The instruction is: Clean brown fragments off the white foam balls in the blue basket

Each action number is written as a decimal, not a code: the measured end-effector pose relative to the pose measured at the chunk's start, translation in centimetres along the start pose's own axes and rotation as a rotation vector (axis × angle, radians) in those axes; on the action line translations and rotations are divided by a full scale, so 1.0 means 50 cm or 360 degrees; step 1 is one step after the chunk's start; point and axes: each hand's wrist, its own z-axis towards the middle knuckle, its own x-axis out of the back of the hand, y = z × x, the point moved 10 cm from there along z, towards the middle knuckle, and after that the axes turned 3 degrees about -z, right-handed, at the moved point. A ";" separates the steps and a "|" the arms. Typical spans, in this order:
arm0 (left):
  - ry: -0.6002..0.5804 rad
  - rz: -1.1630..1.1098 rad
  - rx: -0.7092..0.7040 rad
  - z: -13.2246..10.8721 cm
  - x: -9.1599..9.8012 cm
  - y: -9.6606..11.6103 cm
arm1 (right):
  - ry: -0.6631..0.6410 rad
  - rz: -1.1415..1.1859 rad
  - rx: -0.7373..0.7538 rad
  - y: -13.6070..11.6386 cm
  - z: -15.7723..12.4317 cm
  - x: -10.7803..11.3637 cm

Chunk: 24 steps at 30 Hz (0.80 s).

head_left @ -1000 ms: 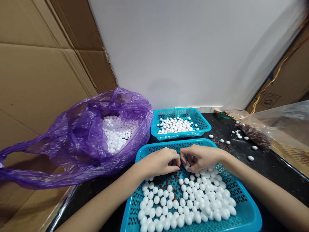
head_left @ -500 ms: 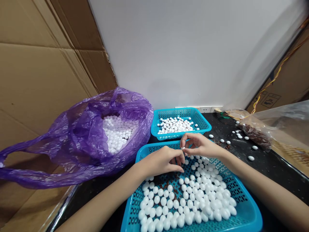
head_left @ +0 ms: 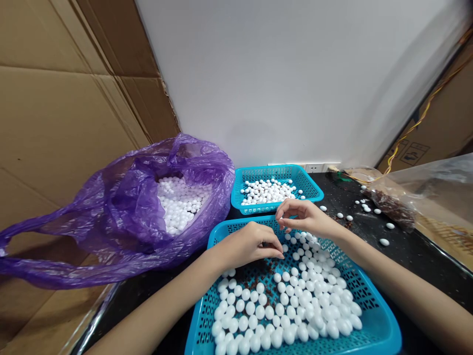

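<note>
My right hand [head_left: 305, 217] is above the far rim of the near blue plastic basket [head_left: 384, 320], thumb and forefinger pinched on a small white egg-shaped ball, mostly hidden by the fingers. Lower and to the left, my left hand [head_left: 256, 241] hangs over the same basket, palm down. Its thumb and fingertips are drawn together, and anything between them is hidden. Beneath both hands lie many white egg-shaped balls [head_left: 291, 313], heaped thickest at the right. Dark brown crumbs [head_left: 268, 288] are scattered on the basket floor between them.
Behind stands a second blue basket [head_left: 316, 195] with smaller-looking white balls. A purple plastic bag [head_left: 121, 197] full of white balls lies left, against cardboard [head_left: 66, 123]. Loose balls [head_left: 385, 242] and a clear bag of brown bits [head_left: 395, 209] are on the black tabletop [head_left: 414, 256] at right.
My right hand has risen slightly, away from the left. The fingertips of my left hand have dipped a little and drawn closer together. Baskets and bag have stayed put.
</note>
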 end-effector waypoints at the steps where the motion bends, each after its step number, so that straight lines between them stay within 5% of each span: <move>1: 0.0005 0.0004 0.0021 -0.001 0.001 -0.003 | 0.0003 0.0018 -0.0005 0.001 0.000 0.001; 6: 0.0117 -0.0038 -0.0048 -0.002 0.015 0.011 | 0.0035 0.0148 -0.0102 0.022 0.000 0.009; 14: 0.0865 -0.0275 0.0149 -0.027 0.103 -0.014 | 0.0152 0.0270 -0.0112 0.018 0.001 0.028; 24: 0.0909 -0.0212 0.0080 -0.031 0.114 -0.006 | 0.0101 0.0356 -0.0098 0.008 -0.004 0.021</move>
